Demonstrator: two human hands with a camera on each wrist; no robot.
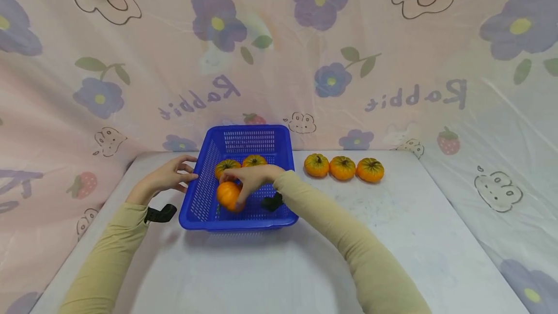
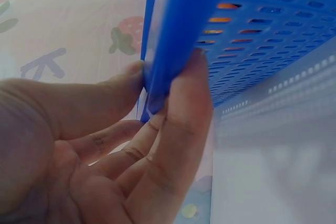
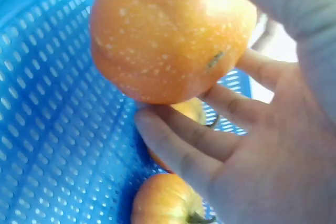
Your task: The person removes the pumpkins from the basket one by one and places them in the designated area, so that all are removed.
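A blue perforated plastic basket [image 1: 239,225] stands on the white table. My left hand [image 1: 167,177] is at its left side, and in the left wrist view the thumb and fingers pinch the basket's rim [image 2: 176,30]. Over the inside of the basket, my right hand [image 1: 256,176] grips a small orange pumpkin [image 1: 228,196]. The right wrist view shows this pumpkin [image 3: 168,40] between thumb and fingers, above the basket floor. Two more pumpkins lie farther back in the basket, one at left [image 1: 226,165] and one at right [image 1: 255,160], partly covered by the right hand.
To the right of the basket, three orange pumpkins with green tops sit in a row on the table: a left one [image 1: 317,165], a middle one [image 1: 342,168] and a right one [image 1: 370,170]. A printed curtain [image 1: 279,76] hangs behind and beside the table.
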